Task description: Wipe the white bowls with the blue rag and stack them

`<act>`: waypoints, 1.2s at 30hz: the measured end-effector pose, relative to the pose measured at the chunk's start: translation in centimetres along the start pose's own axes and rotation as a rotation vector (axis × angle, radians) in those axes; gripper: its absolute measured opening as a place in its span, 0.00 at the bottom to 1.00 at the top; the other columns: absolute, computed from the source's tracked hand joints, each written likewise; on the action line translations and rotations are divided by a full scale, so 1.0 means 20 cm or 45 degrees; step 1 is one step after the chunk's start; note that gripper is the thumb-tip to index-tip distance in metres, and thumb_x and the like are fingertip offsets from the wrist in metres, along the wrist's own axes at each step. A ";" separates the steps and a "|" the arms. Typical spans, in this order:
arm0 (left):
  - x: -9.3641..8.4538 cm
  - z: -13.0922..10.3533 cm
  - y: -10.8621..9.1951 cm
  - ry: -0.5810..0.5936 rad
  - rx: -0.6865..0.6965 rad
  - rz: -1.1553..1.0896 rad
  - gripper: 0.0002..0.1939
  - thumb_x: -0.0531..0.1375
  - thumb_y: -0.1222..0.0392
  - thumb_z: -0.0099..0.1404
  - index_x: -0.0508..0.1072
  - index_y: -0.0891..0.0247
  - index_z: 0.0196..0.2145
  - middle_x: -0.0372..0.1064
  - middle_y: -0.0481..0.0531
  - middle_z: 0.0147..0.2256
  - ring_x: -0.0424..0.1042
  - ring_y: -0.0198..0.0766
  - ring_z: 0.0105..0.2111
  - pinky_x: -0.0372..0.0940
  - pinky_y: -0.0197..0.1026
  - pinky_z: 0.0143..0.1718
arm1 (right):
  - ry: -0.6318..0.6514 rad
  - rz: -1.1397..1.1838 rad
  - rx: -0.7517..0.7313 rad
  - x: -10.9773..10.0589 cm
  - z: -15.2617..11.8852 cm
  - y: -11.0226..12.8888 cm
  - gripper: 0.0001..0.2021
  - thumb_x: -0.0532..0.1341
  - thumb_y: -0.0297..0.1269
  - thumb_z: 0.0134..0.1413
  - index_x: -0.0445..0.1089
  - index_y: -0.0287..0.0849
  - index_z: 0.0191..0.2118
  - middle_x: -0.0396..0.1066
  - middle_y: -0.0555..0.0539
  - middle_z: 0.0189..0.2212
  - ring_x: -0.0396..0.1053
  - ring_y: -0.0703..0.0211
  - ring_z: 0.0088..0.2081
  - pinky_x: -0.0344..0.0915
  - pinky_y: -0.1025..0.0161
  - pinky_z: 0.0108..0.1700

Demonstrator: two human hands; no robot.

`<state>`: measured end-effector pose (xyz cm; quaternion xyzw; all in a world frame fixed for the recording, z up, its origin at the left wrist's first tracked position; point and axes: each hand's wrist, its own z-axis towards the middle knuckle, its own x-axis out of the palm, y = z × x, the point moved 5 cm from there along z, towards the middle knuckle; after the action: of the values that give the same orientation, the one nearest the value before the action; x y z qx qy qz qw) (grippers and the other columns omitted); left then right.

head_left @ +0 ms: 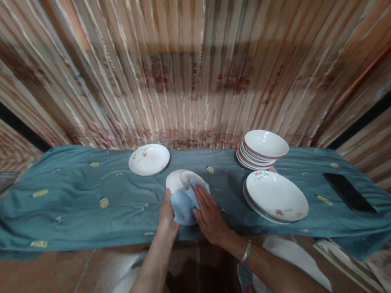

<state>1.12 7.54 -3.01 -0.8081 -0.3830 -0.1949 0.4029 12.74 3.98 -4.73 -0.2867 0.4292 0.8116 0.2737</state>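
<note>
A white dish (174, 180) is between my hands, over the front middle of the covered table; the cloth hides much of it, so I cannot tell whether it is a plate or a bowl. My left hand (167, 215) grips its left edge, fingers mostly out of sight. Bunched across the dish lies a light blue cloth (182, 207). My right hand (209, 214) presses this cloth against the dish with its fingers bent over it. Just behind stands a single flowered white plate (150, 160).
Right of my hands are a stack of white bowls (265, 144) and, nearer, a stack of flowered plates (277, 195). A black phone (348, 192) lies at the far right. A teal patterned cloth (79, 195) covers the narrow table, with a curtain (177, 62) hanging behind.
</note>
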 end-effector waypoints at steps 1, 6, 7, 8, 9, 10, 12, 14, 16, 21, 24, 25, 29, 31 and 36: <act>0.00 0.00 0.00 0.009 0.021 0.027 0.17 0.52 0.58 0.70 0.74 0.71 0.47 0.78 0.58 0.31 0.78 0.42 0.32 0.73 0.39 0.36 | 0.017 -0.007 -0.009 -0.01 0.01 0.00 0.28 0.44 0.41 0.68 0.41 0.43 0.71 0.49 0.38 0.68 0.45 0.49 0.69 0.51 0.40 0.67; 0.01 -0.02 -0.01 0.154 0.204 0.240 0.10 0.59 0.61 0.65 0.78 0.68 0.39 0.76 0.52 0.26 0.78 0.44 0.34 0.72 0.38 0.34 | 0.031 0.007 -0.064 -0.05 0.12 0.01 0.29 0.45 0.43 0.68 0.43 0.39 0.70 0.49 0.37 0.68 0.45 0.51 0.69 0.50 0.45 0.68; 0.02 -0.02 -0.01 0.188 0.261 0.266 0.08 0.60 0.62 0.64 0.78 0.68 0.38 0.77 0.52 0.27 0.77 0.44 0.35 0.72 0.38 0.34 | 0.024 0.011 -0.067 -0.06 0.15 0.00 0.29 0.45 0.44 0.68 0.43 0.38 0.70 0.49 0.37 0.68 0.45 0.52 0.69 0.50 0.45 0.68; 0.02 -0.03 -0.01 0.214 0.316 0.279 0.08 0.62 0.64 0.62 0.78 0.68 0.39 0.77 0.52 0.29 0.77 0.44 0.36 0.72 0.38 0.35 | 0.019 0.015 -0.061 -0.06 0.18 -0.01 0.29 0.45 0.44 0.68 0.44 0.37 0.70 0.49 0.37 0.68 0.45 0.52 0.69 0.50 0.45 0.68; 0.03 -0.03 -0.02 0.228 0.351 0.276 0.09 0.63 0.65 0.60 0.78 0.68 0.40 0.78 0.53 0.31 0.77 0.44 0.37 0.72 0.38 0.36 | 0.015 0.017 -0.043 -0.06 0.20 -0.02 0.29 0.44 0.44 0.69 0.45 0.37 0.70 0.50 0.37 0.68 0.46 0.52 0.69 0.50 0.45 0.68; 0.03 -0.03 -0.01 0.236 0.361 0.256 0.11 0.64 0.66 0.58 0.78 0.68 0.41 0.78 0.54 0.32 0.77 0.44 0.38 0.72 0.38 0.36 | 0.015 0.018 -0.013 -0.06 0.22 -0.04 0.28 0.44 0.44 0.69 0.47 0.38 0.69 0.51 0.37 0.67 0.47 0.52 0.69 0.50 0.45 0.68; 0.04 -0.02 0.01 0.241 0.297 0.185 0.13 0.64 0.64 0.59 0.77 0.69 0.43 0.78 0.56 0.34 0.77 0.44 0.38 0.72 0.40 0.38 | 0.015 0.016 0.073 -0.05 0.26 -0.09 0.27 0.43 0.45 0.69 0.50 0.39 0.68 0.54 0.37 0.66 0.50 0.51 0.68 0.51 0.43 0.67; 0.03 0.00 0.02 0.213 0.210 0.122 0.11 0.61 0.62 0.63 0.76 0.69 0.42 0.78 0.56 0.32 0.78 0.42 0.35 0.73 0.40 0.37 | 0.010 0.019 0.141 -0.03 0.27 -0.14 0.27 0.42 0.45 0.69 0.53 0.38 0.67 0.55 0.36 0.65 0.51 0.50 0.67 0.53 0.42 0.66; 0.02 0.01 0.03 0.163 0.156 0.106 0.10 0.57 0.62 0.66 0.75 0.69 0.39 0.77 0.55 0.30 0.77 0.39 0.30 0.73 0.40 0.35 | -0.002 0.032 0.152 -0.02 0.26 -0.17 0.27 0.42 0.45 0.69 0.54 0.38 0.67 0.56 0.35 0.65 0.52 0.49 0.67 0.53 0.41 0.66; 0.02 0.02 0.03 0.137 0.118 0.055 0.11 0.54 0.62 0.68 0.75 0.69 0.35 0.77 0.56 0.28 0.77 0.38 0.28 0.73 0.39 0.36 | -0.029 -0.006 0.143 -0.05 0.22 -0.19 0.28 0.41 0.47 0.69 0.57 0.35 0.65 0.60 0.32 0.62 0.56 0.47 0.65 0.55 0.41 0.65; 0.02 0.02 0.04 0.130 0.077 0.030 0.11 0.55 0.61 0.68 0.75 0.69 0.35 0.77 0.56 0.27 0.78 0.41 0.29 0.73 0.40 0.36 | -0.033 -0.059 0.175 -0.07 0.19 -0.19 0.28 0.42 0.48 0.69 0.61 0.35 0.63 0.64 0.32 0.60 0.59 0.45 0.63 0.57 0.40 0.63; 0.02 0.02 0.04 0.108 0.060 0.030 0.12 0.54 0.61 0.69 0.75 0.69 0.35 0.77 0.56 0.27 0.78 0.41 0.29 0.73 0.40 0.36 | -0.037 -0.070 0.171 -0.08 0.18 -0.19 0.28 0.42 0.48 0.69 0.62 0.35 0.62 0.65 0.32 0.59 0.60 0.45 0.63 0.58 0.39 0.62; 0.04 -0.01 0.03 0.038 0.038 0.038 0.16 0.50 0.60 0.71 0.76 0.71 0.43 0.78 0.58 0.29 0.79 0.43 0.32 0.73 0.42 0.38 | -0.057 -0.065 0.123 -0.11 0.12 -0.18 0.26 0.45 0.46 0.68 0.63 0.37 0.61 0.67 0.34 0.57 0.62 0.47 0.61 0.60 0.42 0.62; 0.05 -0.02 0.03 0.048 0.036 0.027 0.18 0.50 0.59 0.71 0.75 0.73 0.47 0.79 0.60 0.30 0.79 0.45 0.34 0.73 0.43 0.40 | -0.059 -0.054 0.122 -0.12 0.09 -0.18 0.26 0.45 0.46 0.68 0.63 0.37 0.62 0.67 0.35 0.58 0.63 0.48 0.61 0.60 0.45 0.63; 0.06 -0.01 0.04 0.094 0.066 -0.027 0.18 0.53 0.60 0.70 0.73 0.73 0.51 0.79 0.61 0.35 0.79 0.45 0.36 0.73 0.43 0.43 | -0.045 -0.013 0.115 -0.12 0.02 -0.14 0.25 0.45 0.43 0.68 0.60 0.39 0.64 0.64 0.37 0.60 0.61 0.50 0.63 0.59 0.47 0.65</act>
<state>2.38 7.69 -2.57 -0.7855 -0.3813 -0.2190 0.4355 16.32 5.21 -4.37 -0.2619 0.4591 0.7948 0.2982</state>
